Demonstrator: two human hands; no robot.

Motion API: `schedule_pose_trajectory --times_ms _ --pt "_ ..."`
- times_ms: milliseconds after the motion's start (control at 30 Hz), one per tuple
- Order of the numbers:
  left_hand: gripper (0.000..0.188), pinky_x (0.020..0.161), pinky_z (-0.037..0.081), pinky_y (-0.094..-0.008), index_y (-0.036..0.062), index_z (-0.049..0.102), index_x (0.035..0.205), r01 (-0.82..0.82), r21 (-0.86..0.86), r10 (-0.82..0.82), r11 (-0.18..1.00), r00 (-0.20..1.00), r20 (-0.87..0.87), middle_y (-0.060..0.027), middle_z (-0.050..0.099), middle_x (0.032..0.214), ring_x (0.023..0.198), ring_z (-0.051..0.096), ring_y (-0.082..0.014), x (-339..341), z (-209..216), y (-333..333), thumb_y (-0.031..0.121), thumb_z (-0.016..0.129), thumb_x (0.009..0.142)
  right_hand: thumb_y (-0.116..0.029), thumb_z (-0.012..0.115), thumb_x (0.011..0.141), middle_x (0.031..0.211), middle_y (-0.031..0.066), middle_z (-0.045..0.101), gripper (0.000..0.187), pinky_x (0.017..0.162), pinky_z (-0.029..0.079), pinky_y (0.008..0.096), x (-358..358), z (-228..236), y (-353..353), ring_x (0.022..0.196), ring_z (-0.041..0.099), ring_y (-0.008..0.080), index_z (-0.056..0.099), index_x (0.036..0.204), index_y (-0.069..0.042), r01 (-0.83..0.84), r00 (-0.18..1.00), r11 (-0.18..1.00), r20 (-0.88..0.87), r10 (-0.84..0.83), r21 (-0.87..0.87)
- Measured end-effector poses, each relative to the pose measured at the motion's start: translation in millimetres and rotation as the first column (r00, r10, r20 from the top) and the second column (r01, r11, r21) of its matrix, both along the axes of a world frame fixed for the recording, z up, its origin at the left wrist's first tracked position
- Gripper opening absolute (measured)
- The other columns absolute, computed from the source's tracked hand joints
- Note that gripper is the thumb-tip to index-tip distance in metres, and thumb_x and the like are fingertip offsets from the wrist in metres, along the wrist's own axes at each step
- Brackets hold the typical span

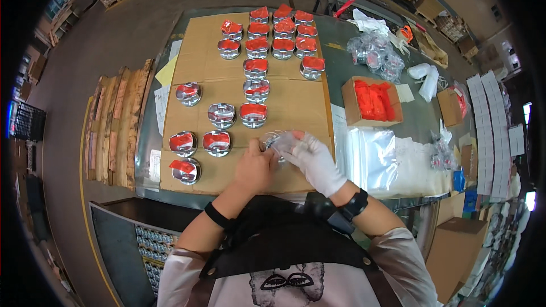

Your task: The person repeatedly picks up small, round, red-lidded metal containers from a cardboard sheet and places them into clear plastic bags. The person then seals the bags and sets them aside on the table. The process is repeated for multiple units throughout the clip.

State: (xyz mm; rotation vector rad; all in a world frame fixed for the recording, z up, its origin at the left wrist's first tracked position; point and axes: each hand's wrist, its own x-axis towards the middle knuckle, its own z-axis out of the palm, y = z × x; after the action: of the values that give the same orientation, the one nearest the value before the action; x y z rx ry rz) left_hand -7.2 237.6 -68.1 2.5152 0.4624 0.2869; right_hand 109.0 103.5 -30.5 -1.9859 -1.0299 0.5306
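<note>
My bare left hand (255,166) and my white-gloved right hand (317,165) meet over the near part of a cardboard sheet (296,105). The right fingers are closed on a clear plastic bag (282,141). My left fingers are curled at its left side, and what they grip is hidden. Shiny metal shows at the bag, too covered to make out. Left of my hands stand metal pistons (217,143) with red packets in their hollows. One piston (186,170) has its red packet sticking out over the rim. More pistons (257,48) stand in rows toward the far edge.
Right of the sheet is a cardboard box (372,123) of red packets. Flat clear bags (371,156) lie nearer me. Bagged pistons (375,55) are heaped at the far right, beside white gloves (426,79). A wooden pallet (116,128) is left of the table; a bin of metal parts (152,244) is below.
</note>
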Motion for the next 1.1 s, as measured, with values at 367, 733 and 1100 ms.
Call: schedule_pose_trajectory --times_ms 367,733,1100 --pt "0.042 0.084 0.046 -0.0465 0.0043 0.058 0.117 -0.117 -0.067 0.106 0.991 0.983 -0.149 -0.0244 0.054 0.105 0.096 0.053 -0.0417 9.9 8.3 -16.1 0.019 0.069 0.079 -0.012 0.056 0.082 0.081 0.0179 0.064 0.012 0.063 0.054 0.0431 35.5 -21.8 23.7 0.073 0.066 0.0333 0.063 0.086 -0.003 -0.305 0.831 0.926 0.412 0.373 -0.223" --pt "0.036 0.072 0.047 -0.0341 0.0012 0.057 0.120 0.277 -0.401 -0.213 0.874 0.957 0.196 -0.0149 0.055 0.106 0.083 0.058 -0.0237 146.1 29.1 -166.7 0.023 0.061 0.091 -0.033 0.054 0.095 0.108 0.0200 0.064 0.037 0.078 0.053 0.0351 128.2 -29.3 -304.9 0.087 0.065 0.0269 0.064 0.116 -0.004 0.421 0.795 0.902 -0.440 -0.417 -0.095" --pt "0.034 0.069 0.050 -0.0448 0.0058 0.058 0.086 0.248 -0.075 -0.259 0.966 0.934 -0.246 -0.0168 0.060 0.091 0.080 0.062 -0.0357 259.1 -52.9 -308.8 0.037 0.072 0.081 -0.017 0.057 0.087 0.093 0.0129 0.069 0.023 0.071 0.057 0.0461 373.7 -112.1 -478.1 0.086 0.070 0.0281 0.064 0.106 -0.004 0.885 0.461 0.271 0.634 -0.622 -0.378"
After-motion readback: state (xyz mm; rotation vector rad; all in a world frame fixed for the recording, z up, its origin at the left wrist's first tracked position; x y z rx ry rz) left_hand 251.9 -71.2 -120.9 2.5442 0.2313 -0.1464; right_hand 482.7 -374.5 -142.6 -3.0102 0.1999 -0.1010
